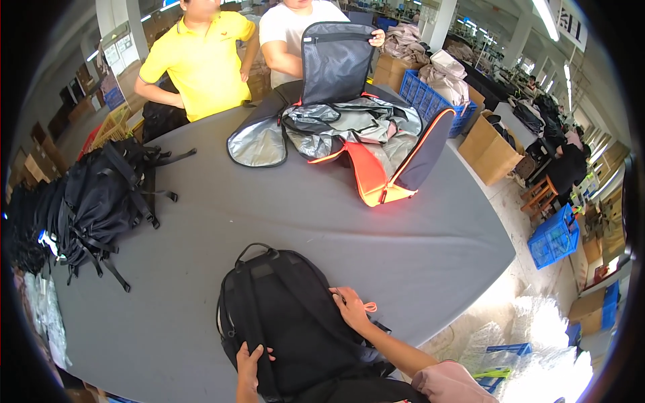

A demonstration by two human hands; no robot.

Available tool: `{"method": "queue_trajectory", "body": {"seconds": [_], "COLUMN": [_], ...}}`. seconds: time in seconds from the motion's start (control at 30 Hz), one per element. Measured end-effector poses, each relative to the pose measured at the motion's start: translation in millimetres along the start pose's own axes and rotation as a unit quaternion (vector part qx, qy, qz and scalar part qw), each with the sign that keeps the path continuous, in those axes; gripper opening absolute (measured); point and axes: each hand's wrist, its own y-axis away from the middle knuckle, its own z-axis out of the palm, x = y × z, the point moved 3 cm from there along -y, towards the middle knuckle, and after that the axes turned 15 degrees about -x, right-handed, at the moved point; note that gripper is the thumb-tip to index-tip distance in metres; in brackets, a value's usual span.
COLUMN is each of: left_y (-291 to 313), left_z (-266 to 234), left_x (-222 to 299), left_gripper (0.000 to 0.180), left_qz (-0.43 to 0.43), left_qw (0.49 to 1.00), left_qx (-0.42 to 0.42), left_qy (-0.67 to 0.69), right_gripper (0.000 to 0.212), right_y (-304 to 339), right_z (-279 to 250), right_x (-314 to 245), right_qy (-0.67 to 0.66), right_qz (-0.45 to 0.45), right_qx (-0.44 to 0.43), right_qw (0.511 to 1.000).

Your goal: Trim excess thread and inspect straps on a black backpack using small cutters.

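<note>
A black backpack [295, 316] lies on the grey-covered table [201, 208] in front of me, its padded back and shoulder straps facing up and its top handle pointing away. My left hand [248, 363] is closed around the left shoulder strap [253, 316] near the bag's lower end. At the bag's right edge, my right hand [349, 309] has its fingers bent together. A small dark object shows between them, too small to name. An orange loop [370, 307] sticks out beside that hand; what it belongs to is hidden.
Black backpacks [107, 195] with dangling straps are piled at the left. Across the table, a person in white [285, 40] holds up the flap of an open silver-lined bag [363, 127]; a person in yellow [201, 67] stands beside. Blue crates [554, 236] and cartons [489, 149] stand right.
</note>
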Motion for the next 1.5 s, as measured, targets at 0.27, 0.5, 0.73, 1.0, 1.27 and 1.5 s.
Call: {"method": "queue_trajectory", "body": {"seconds": [0.27, 0.5, 0.73, 1.0, 1.27, 1.5], "left_y": [-0.2, -0.6, 0.7, 1.2, 3.7, 1.2], "left_z": [-1.9, -1.8, -0.5, 0.2, 5.3, 2.9], "left_x": [-1.8, -1.4, 0.1, 0.3, 5.4, 5.2], "left_gripper": [0.015, 0.015, 0.015, 0.015, 0.014, 0.014], "left_qz": [0.01, 0.009, 0.004, 0.004, 0.003, 0.007], "left_qw": [1.0, 1.0, 1.0, 1.0, 1.0, 1.0], "left_qx": [-0.005, -0.006, -0.011, -0.009, -0.005, -0.006], "left_qy": [0.002, 0.006, 0.008, -0.007, -0.002, -0.003], "right_gripper": [0.022, 0.021, 0.021, 0.023, 0.023, 0.023], "right_y": [0.5, -0.2, 0.5, 1.0, 1.5, -1.2], "right_z": [0.7, 0.8, 1.5, 2.7, 0.7, -0.4], "right_x": [0.9, 0.0, 0.6, 6.4, 1.5, -1.2], "right_qy": [0.005, -0.005, -0.004, 0.016, 0.016, 0.016], "right_qz": [-0.017, -0.016, -0.017, -0.021, -0.015, -0.008], "right_qx": [0.01, 0.012, 0.013, 0.013, 0.01, 0.002], "right_qw": [1.0, 1.0, 1.0, 1.0, 1.0, 1.0]}}
